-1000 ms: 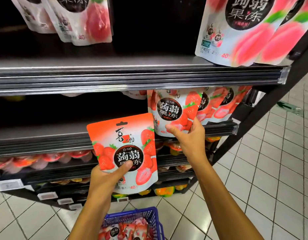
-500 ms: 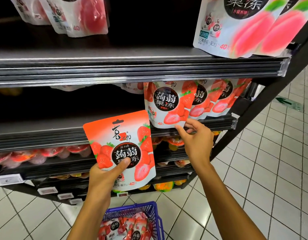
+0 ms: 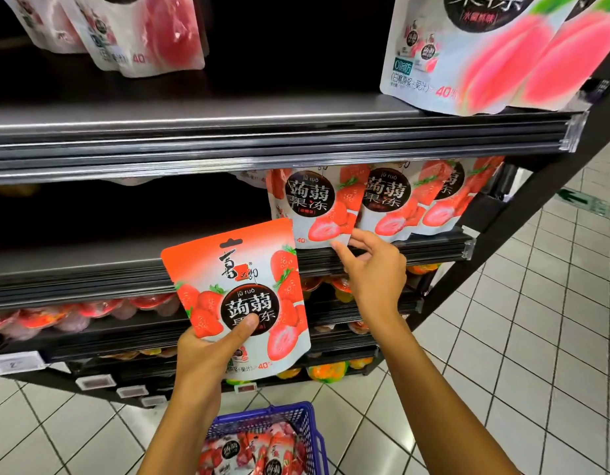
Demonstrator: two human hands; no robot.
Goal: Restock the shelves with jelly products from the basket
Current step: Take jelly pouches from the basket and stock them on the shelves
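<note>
My left hand [image 3: 201, 358] grips an orange-and-white strawberry jelly pouch [image 3: 242, 275] by its lower left, thumb across the front, upright in front of the middle shelf [image 3: 91, 265]. A few matching strawberry pouches [image 3: 314, 204] stand in a row at the right end of that shelf. My right hand [image 3: 375, 269] is just below the leftmost one, its fingertips at the pouch's bottom edge and the shelf lip, holding nothing. The blue basket [image 3: 307, 416] sits on the floor below my arms with more strawberry pouches [image 3: 255, 454] inside.
Peach jelly pouches [image 3: 485, 53] stand on the upper shelf [image 3: 262, 132] at right, others [image 3: 142, 32] at left. Lower shelves hold jelly cups [image 3: 74, 313]. The middle shelf's left part is dark and bare. White tiled floor [image 3: 502, 337] runs along the right.
My right hand let go of the leftmost shelf pouch and dropped to its bottom edge. The pouch in my left hand stayed about where it was.
</note>
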